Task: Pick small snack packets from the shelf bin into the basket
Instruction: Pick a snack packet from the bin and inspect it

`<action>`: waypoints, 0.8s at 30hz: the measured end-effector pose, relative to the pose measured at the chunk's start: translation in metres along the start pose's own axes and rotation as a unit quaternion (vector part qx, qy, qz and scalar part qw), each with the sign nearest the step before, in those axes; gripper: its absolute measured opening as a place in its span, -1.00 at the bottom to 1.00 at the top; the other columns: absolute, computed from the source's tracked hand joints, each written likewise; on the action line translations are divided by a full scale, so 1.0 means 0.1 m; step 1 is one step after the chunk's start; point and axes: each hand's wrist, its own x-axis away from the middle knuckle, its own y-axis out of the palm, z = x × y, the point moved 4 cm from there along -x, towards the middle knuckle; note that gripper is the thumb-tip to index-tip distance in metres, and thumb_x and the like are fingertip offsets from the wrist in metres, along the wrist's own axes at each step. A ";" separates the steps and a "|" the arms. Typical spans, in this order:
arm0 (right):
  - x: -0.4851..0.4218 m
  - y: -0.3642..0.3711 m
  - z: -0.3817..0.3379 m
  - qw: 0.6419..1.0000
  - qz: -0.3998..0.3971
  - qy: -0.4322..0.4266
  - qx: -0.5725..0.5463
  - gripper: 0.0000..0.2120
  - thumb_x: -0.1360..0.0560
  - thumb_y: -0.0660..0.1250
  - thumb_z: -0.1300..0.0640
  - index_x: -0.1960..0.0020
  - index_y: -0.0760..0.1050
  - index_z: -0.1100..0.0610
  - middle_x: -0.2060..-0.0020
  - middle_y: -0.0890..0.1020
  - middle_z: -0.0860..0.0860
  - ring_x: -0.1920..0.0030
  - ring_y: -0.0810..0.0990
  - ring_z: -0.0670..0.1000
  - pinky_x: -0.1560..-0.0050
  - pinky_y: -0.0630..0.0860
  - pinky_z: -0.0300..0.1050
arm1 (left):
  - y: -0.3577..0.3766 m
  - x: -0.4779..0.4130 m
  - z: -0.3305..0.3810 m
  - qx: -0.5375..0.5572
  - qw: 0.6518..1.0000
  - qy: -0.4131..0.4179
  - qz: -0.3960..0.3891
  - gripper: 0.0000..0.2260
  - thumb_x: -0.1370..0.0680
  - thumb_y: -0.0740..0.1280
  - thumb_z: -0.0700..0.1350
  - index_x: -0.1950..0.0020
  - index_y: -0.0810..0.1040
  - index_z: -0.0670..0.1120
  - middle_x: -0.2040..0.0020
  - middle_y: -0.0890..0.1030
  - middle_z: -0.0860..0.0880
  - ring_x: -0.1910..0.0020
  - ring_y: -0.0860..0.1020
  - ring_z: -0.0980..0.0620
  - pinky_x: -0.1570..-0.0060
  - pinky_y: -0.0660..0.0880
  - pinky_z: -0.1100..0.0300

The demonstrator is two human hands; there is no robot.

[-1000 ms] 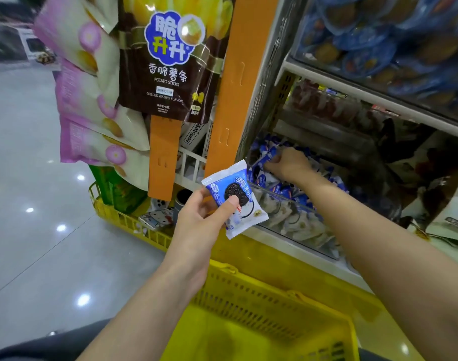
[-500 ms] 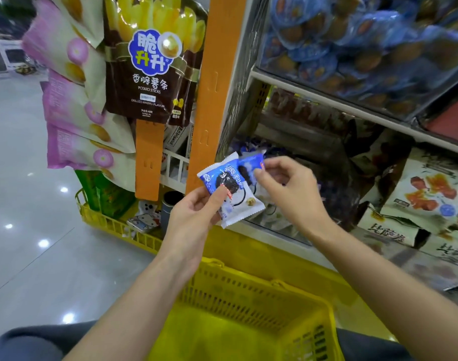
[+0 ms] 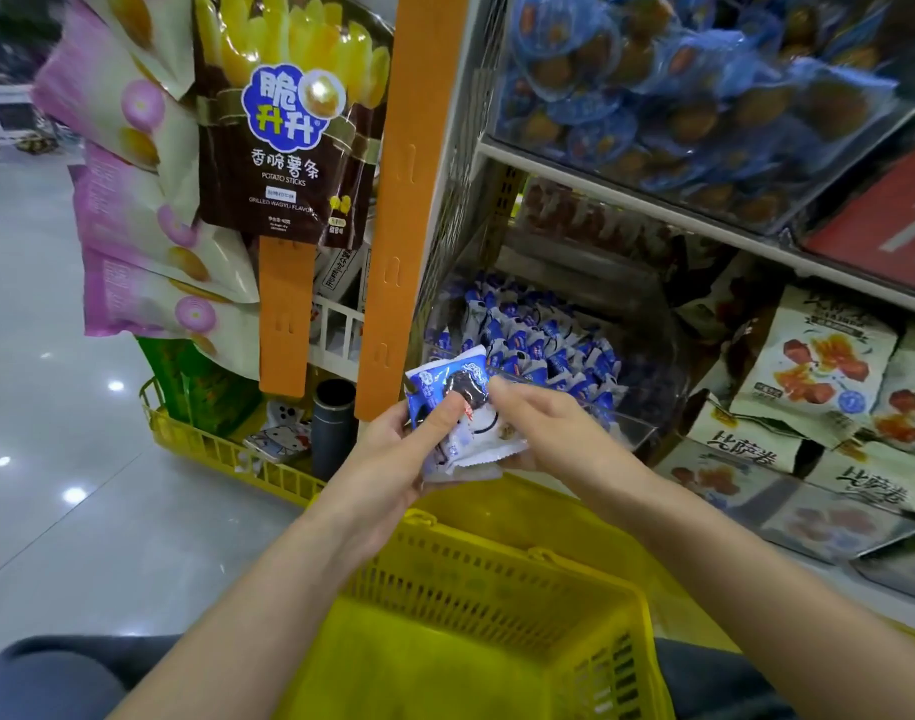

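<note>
My left hand (image 3: 398,454) grips a small stack of blue-and-white cookie snack packets (image 3: 458,407), thumb pressed on top. My right hand (image 3: 543,428) meets it from the right, fingers pinching the same stack at its upper right edge. Both hands hover above the far rim of the yellow basket (image 3: 476,579), whose inside looks bare. Behind them, the clear shelf bin (image 3: 642,423) holds several more of the same blue packets (image 3: 538,345).
An orange shelf post (image 3: 408,200) stands just left of the bin. Potato stick bags (image 3: 283,148) hang at upper left. A low yellow rack (image 3: 221,454) holds small items and a dark cylinder. Snack bags (image 3: 814,376) fill the shelf at right.
My right hand left the bin with another packet and brought it to my left hand, where the packets now sit stacked together. The view shifted right and down slightly.
</note>
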 end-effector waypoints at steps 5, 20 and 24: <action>-0.05 -0.01 -0.07 0.996 0.013 -0.052 0.074 -0.86 -0.51 0.32 0.08 -0.02 0.58 0.09 0.22 0.67 -0.11 0.27 0.59 -0.30 0.27 0.46 -0.48 | -0.07 -0.02 -0.01 -0.057 0.997 0.012 0.049 -0.45 -0.27 0.39 0.18 -0.20 0.48 0.00 0.00 0.69 0.00 -0.02 0.64 0.01 -0.17 0.49 -0.09; -1.38 -0.52 -0.27 0.941 0.290 -0.034 0.174 -0.69 -0.50 0.34 0.10 0.37 0.43 0.20 0.43 0.41 0.01 0.41 0.36 -0.04 0.27 0.27 -0.18 | -0.31 -0.12 0.11 -0.051 0.985 0.014 0.164 -0.84 -0.61 0.19 -0.07 -0.17 0.43 -0.03 -0.07 0.61 -0.14 -0.07 0.60 -0.10 -0.17 0.50 -0.08; -1.59 -0.51 -0.13 0.931 0.276 -0.021 0.236 -0.54 -0.50 0.34 0.09 0.46 0.18 0.11 0.53 0.28 0.00 0.50 0.30 -0.04 0.44 0.21 -0.14 | -0.39 -0.12 0.14 -0.066 0.982 0.007 0.178 -0.92 -0.61 0.19 -0.06 -0.06 0.44 0.01 -0.08 0.60 -0.14 -0.07 0.59 -0.09 -0.18 0.49 -0.09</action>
